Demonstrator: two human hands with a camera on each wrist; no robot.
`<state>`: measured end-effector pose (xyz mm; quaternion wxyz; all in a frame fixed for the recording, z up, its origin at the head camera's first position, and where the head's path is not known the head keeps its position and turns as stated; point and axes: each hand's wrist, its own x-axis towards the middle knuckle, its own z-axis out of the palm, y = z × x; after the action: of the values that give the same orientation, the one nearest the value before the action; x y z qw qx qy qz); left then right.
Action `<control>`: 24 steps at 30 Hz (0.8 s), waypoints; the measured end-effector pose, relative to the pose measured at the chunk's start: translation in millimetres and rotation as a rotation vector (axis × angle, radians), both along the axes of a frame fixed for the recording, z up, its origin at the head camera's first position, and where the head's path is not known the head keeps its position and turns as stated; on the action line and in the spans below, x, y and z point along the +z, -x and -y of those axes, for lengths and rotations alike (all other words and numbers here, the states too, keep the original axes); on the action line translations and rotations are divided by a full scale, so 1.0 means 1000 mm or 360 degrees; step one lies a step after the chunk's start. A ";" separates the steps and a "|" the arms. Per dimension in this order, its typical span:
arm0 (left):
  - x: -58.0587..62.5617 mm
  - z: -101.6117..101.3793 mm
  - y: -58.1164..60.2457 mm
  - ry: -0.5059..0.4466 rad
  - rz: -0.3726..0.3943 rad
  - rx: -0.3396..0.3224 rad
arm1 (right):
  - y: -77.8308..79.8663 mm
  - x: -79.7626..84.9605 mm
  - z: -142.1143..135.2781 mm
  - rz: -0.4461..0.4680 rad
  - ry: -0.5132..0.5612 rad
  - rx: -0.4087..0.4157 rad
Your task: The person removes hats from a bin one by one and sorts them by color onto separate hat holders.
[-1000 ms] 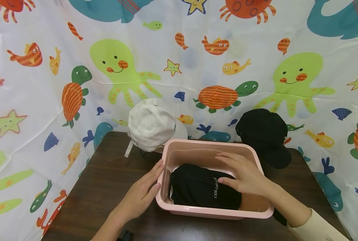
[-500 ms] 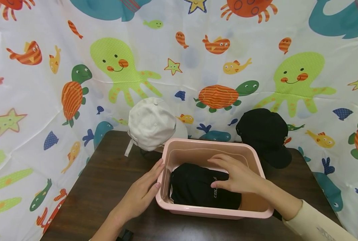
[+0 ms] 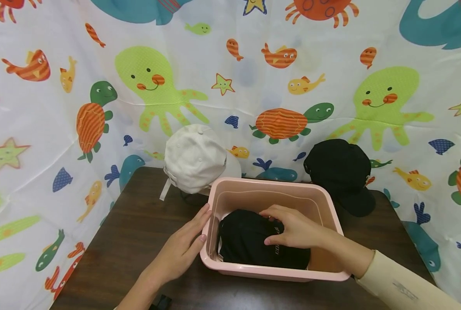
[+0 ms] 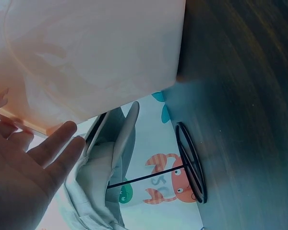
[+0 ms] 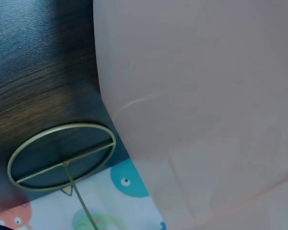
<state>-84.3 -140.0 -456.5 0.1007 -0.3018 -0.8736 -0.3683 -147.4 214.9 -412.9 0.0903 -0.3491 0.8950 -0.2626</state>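
A pink plastic bin (image 3: 284,272) stands on the dark wooden table, with a black cap (image 3: 245,241) bearing white lettering inside it. My left hand (image 3: 181,247) touches the bin's left rim with its fingers extended; in the left wrist view the same hand (image 4: 24,172) lies along the bin wall (image 4: 101,52). Over the cap inside the bin is my right hand (image 3: 298,228), thumb and fingers spread apart and slightly bent, partly covering the lettering. Whether its fingertips touch the cap I cannot tell. The right wrist view shows the bin's outer wall (image 5: 197,96) and not the hand.
Behind the bin's left corner a white cap (image 3: 195,159) hangs on a black wire stand (image 4: 145,178). Another black cap (image 3: 336,172) sits behind the right corner, near a gold-coloured ring stand (image 5: 66,164). A sea-animal curtain (image 3: 245,94) rises behind the table (image 3: 137,215).
My right hand has moved left and farther over the black cap in the bin, covering more of its lettering. The left hand stays at the rim.
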 end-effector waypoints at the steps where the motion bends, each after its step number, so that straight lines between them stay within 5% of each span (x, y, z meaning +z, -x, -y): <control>1: 0.000 0.000 0.000 -0.0002 -0.0011 -0.0003 | 0.001 -0.001 0.001 -0.0006 -0.0009 0.0007; 24: 0.000 -0.002 -0.001 -0.0020 -0.0008 0.0003 | 0.004 -0.012 0.005 -0.0041 -0.0043 0.0126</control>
<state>-83.8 -138.3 -456.6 0.1051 -0.3013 -0.8713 -0.3728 -151.2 209.4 -424.8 0.0939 -0.3864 0.8850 -0.2421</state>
